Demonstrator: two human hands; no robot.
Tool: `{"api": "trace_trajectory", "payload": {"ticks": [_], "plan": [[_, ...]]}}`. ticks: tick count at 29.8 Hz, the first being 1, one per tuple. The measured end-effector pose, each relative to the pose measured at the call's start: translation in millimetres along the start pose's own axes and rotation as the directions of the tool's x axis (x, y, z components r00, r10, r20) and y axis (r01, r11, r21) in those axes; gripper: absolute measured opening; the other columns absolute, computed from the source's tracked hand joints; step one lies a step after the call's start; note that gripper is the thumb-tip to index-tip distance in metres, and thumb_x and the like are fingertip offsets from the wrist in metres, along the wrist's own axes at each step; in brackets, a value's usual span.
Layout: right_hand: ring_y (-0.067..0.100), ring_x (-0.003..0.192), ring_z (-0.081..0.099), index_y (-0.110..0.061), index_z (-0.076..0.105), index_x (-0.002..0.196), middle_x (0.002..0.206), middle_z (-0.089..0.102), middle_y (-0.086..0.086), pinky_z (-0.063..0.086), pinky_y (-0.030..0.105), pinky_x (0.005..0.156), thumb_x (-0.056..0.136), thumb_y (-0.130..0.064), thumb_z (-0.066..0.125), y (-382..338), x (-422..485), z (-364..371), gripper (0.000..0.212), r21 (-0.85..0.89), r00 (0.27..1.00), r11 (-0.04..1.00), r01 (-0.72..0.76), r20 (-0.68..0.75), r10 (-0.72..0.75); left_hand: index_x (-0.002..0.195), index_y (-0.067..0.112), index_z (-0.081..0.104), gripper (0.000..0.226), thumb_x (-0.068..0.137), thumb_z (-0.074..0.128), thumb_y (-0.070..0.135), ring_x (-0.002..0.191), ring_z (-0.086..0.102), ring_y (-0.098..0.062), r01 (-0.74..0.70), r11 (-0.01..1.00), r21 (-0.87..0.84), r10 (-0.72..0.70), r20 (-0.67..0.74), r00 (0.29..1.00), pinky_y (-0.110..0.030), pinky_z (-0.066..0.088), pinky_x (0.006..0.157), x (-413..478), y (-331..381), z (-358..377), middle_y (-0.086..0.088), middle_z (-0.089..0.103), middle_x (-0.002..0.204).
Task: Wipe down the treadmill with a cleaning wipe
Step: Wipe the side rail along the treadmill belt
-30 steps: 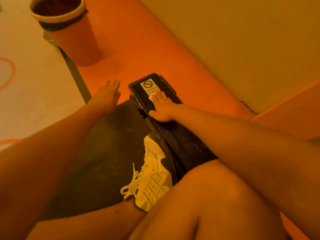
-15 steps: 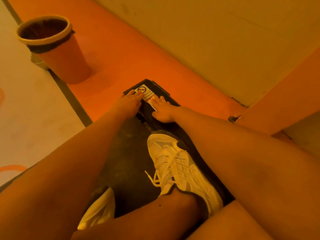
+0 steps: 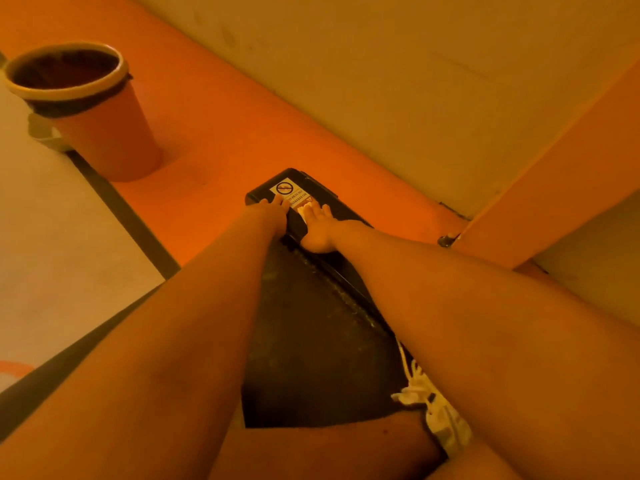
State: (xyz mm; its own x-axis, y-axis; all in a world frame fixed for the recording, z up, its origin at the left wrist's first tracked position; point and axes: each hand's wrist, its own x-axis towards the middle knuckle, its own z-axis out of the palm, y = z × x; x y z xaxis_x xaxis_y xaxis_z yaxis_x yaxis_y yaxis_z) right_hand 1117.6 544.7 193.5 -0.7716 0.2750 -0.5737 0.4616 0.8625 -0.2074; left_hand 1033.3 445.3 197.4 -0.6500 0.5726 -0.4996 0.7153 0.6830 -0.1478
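My flat right hand [image 3: 318, 230] presses a pale wipe [image 3: 301, 212] beside the white warning sticker [image 3: 285, 188], left hand [image 3: 273, 211] flat-fingered alongside; the black treadmill rail [image 3: 320, 190] runs toward me.

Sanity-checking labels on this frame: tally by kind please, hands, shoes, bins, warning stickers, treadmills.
Hands: 2, left hand and right hand
Shoes: 1, white shoe
Bins: 1, orange bin
Warning stickers: 1, warning sticker
Treadmills: 1, treadmill
Total: 6
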Motion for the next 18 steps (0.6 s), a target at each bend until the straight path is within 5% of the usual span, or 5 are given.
{"api": "trace_trajectory", "payload": {"ticks": [4, 8, 12, 15, 18], "plan": [[0.037, 0.153, -0.011, -0.017, -0.006, 0.161, 0.167, -0.016, 0.006, 0.015, 0.060, 0.122, 0.090, -0.035, 0.066, 1.8, 4.2, 12.7, 0.102, 0.040, 0.998, 0.999, 0.021, -0.061, -0.018, 0.159, 0.014, 0.018, 0.069, 0.102, 0.054, 0.026, 0.132, 0.047, -0.032, -0.004, 0.998, 0.068, 0.000, 0.066, 0.998, -0.043, 0.046, 0.106, 8.7, -1.0, -12.8, -0.011, 0.025, 0.161], [0.032, 0.153, -0.019, -0.012, -0.011, 0.160, 0.167, -0.020, 0.009, -0.004, 0.048, 0.123, 0.103, -0.029, 0.051, 10.4, -8.4, 23.3, 0.086, 0.028, 0.979, 0.990, 0.136, -0.159, -0.130, 0.143, 0.013, 0.049, 0.043, 0.103, 0.050, 0.029, 0.104, 0.062, -0.021, -0.042, 0.994, 0.096, 0.044, -0.017, 0.999, -0.034, 0.054, 0.088, 16.5, -9.2, -25.2, -0.009, 0.060, 0.128], [0.027, 0.153, -0.020, -0.014, -0.012, 0.160, 0.167, -0.019, 0.007, -0.009, 0.041, 0.123, 0.107, -0.033, 0.040, 16.5, -15.5, 41.1, 0.077, 0.039, 0.939, 0.977, 0.211, -0.284, -0.191, 0.159, 0.015, 0.022, 0.056, 0.108, 0.039, 0.032, 0.153, 0.017, -0.026, -0.215, 0.975, 0.053, 0.221, -0.190, 0.957, -0.049, 0.025, 0.121, 32.2, -17.0, -21.6, -0.006, 0.016, 0.166], [0.025, 0.153, -0.020, -0.014, -0.011, 0.160, 0.167, -0.019, 0.006, -0.011, 0.040, 0.122, 0.107, -0.034, 0.039, 13.3, -13.1, 46.4, 0.075, 0.048, 0.928, 0.979, 0.198, -0.330, -0.171, 0.159, 0.012, 0.020, 0.057, 0.109, 0.028, 0.038, 0.154, 0.009, -0.024, -0.346, 0.938, -0.035, 0.315, -0.335, 0.888, -0.048, 0.016, 0.123, 45.3, -23.7, -10.1, -0.007, 0.012, 0.167], [0.025, 0.152, -0.022, -0.013, -0.011, 0.160, 0.166, -0.021, 0.006, -0.012, 0.040, 0.122, 0.108, -0.032, 0.038, 12.8, -12.8, 46.1, 0.074, 0.063, 0.933, 0.980, 0.189, -0.324, -0.158, 0.159, 0.014, 0.023, 0.055, 0.109, 0.027, 0.038, 0.155, 0.009, -0.022, -0.381, 0.892, -0.242, 0.253, -0.431, 0.866, -0.049, 0.010, 0.123, 44.8, -24.6, 21.0, -0.005, 0.014, 0.167]]}}
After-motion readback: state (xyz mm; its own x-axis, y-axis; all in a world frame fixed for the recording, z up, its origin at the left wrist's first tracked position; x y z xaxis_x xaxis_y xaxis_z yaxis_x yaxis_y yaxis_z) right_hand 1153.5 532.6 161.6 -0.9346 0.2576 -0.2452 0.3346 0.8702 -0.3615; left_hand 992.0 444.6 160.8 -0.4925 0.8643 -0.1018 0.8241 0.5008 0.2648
